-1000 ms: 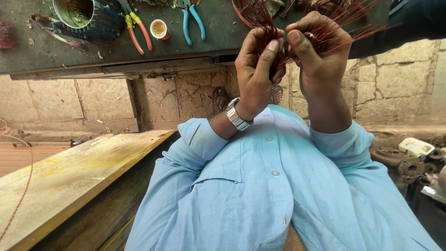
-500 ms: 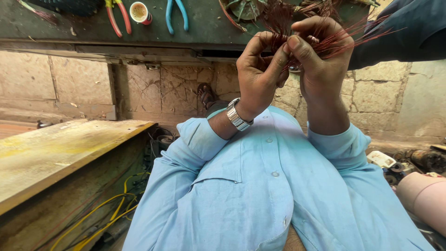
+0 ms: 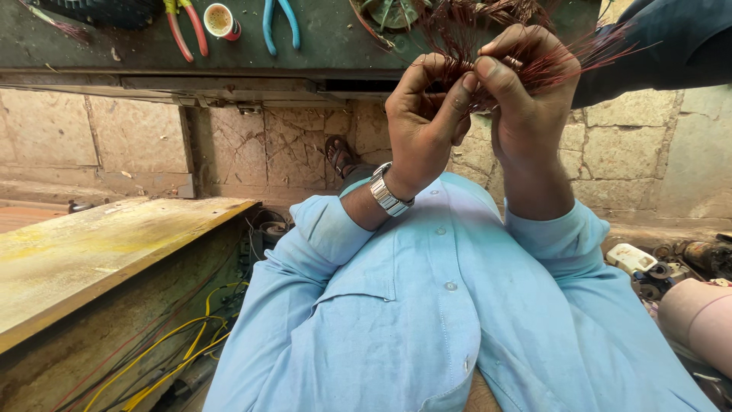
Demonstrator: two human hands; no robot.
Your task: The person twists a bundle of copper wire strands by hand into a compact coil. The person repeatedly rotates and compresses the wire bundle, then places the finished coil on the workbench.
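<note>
Hands working a bundle of reddish-brown wire strands [image 3: 534,53] in front of the chest. Since a second ago the view is sliding left along the dark workbench [image 3: 328,46], while both hands are keeping their grip, so the sorting is evidently continuing. Left hand [image 3: 423,114] is pinching strands between thumb and fingers; right hand [image 3: 526,91] is closing around the bundle, whose ends are fanning out above and beyond its knuckles.
</note>
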